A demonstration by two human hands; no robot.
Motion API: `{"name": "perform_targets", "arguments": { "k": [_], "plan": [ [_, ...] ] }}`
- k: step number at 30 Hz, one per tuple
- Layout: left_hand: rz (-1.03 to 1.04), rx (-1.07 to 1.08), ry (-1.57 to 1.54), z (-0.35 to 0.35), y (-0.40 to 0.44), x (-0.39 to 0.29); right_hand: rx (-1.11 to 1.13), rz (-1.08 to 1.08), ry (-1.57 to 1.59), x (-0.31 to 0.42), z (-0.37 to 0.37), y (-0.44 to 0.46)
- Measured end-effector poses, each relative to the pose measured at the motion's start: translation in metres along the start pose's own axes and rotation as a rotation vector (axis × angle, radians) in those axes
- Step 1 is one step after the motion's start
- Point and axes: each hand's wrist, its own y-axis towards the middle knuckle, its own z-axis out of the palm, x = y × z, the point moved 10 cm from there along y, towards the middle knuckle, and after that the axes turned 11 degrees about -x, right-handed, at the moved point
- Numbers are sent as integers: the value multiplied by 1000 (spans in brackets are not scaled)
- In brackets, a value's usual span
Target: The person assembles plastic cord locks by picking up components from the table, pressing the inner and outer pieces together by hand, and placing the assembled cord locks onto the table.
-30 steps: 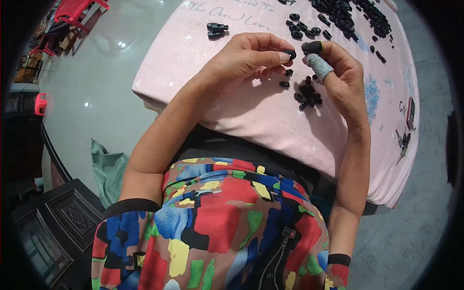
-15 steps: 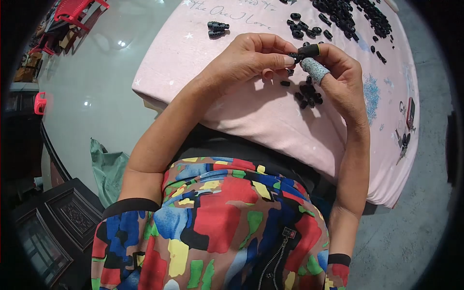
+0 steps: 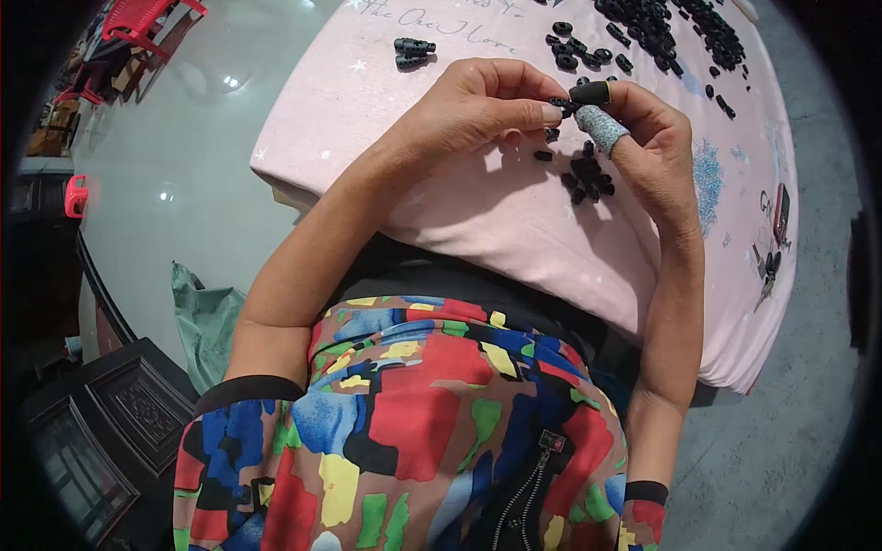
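My left hand (image 3: 487,106) pinches a small black part (image 3: 562,107) between thumb and fingertips. Close against it, my right hand (image 3: 643,129), with a black cover on one finger and grey tape wrapped round the thumb, closes its tips on the same part; the exact contact is hidden. Below the hands a cluster of small black pieces (image 3: 588,176) lies on the pink cloth (image 3: 478,207). One loose black piece (image 3: 544,156) rests left of that cluster.
Two black stacked parts (image 3: 414,53) lie at the upper left of the cloth. A large pile of black pieces (image 3: 648,32) spreads over the far side. Scissors (image 3: 768,275) lie near the right edge. A red chair (image 3: 138,26) stands far left.
My hands have come together; my right fingertips moved left onto the part in my left hand. The loose piece and the cluster below have shifted slightly.
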Motion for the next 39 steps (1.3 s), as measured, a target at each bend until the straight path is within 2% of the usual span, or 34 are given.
{"name": "perform_targets", "arguments": {
  "k": [14, 23, 39],
  "plan": [
    [65, -35, 22, 0, 2, -1, -60, -45, -91, 4, -2, -2],
    [91, -53, 42, -3, 4, 0, -72, 0, -94, -1, -2, -3],
    [164, -71, 137, -2, 3, -1, -34, 14, -103, 0, -1, -4]
  ]
}}
